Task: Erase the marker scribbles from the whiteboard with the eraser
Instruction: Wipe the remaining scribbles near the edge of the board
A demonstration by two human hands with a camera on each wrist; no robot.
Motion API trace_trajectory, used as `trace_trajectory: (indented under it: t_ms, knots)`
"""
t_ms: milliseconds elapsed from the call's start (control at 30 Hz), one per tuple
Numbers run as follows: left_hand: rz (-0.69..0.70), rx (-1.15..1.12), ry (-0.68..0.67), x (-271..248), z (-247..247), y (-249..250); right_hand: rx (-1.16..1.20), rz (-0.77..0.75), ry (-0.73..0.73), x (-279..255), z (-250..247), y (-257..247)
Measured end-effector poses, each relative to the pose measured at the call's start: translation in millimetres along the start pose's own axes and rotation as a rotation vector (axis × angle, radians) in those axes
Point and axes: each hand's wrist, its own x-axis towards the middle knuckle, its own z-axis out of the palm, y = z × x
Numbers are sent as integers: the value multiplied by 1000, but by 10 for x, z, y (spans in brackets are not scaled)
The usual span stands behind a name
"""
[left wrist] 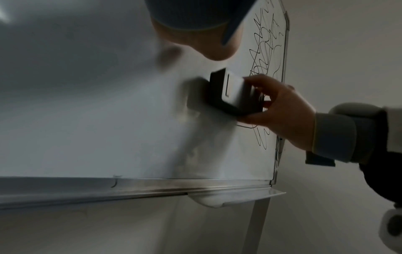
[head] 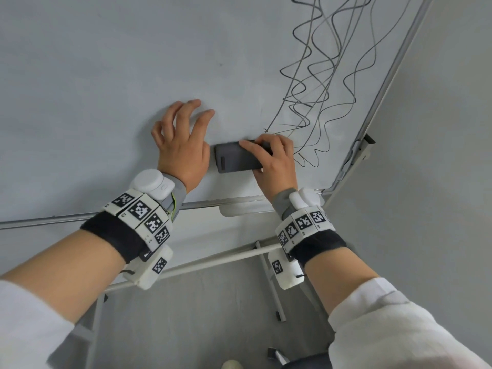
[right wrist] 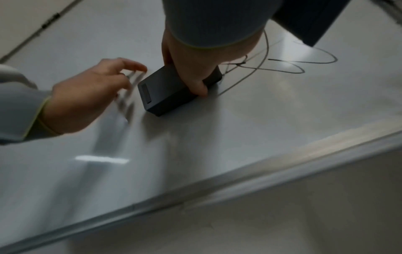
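Observation:
A dark grey block eraser (head: 235,157) lies flat against the whiteboard (head: 106,89) near its lower right part. My right hand (head: 274,158) grips its right end, thumb on top and fingers underneath; the same eraser (left wrist: 230,93) (right wrist: 172,90) shows in both wrist views. Black marker scribbles (head: 324,75) fill the board's right side, starting just above and right of the eraser. My left hand (head: 183,137) rests with spread fingers on the bare board just left of the eraser, holding nothing.
The board's metal frame (head: 383,89) runs along the right and bottom edges, with a small tray (left wrist: 237,197) under the bottom rail. Stand legs (head: 213,259) cross below. A grey wall (head: 439,182) lies to the right.

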Motion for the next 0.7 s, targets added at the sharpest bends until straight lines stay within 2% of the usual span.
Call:
trace_trajectory:
  t_ms: [233, 533, 600, 700]
  knots:
    - [-11, -4, 7, 16, 11, 6, 29, -19, 49, 151, -8, -58]
    - [10, 3, 6, 41, 10, -12, -43, -10, -53, -160, -17, 87]
    - [10, 2, -2, 46, 8, 2, -38, 34, -53, -139, -66, 95]
    - [5, 7, -13, 49, 6, 9, 3, 204, -12, -63, -151, 114]
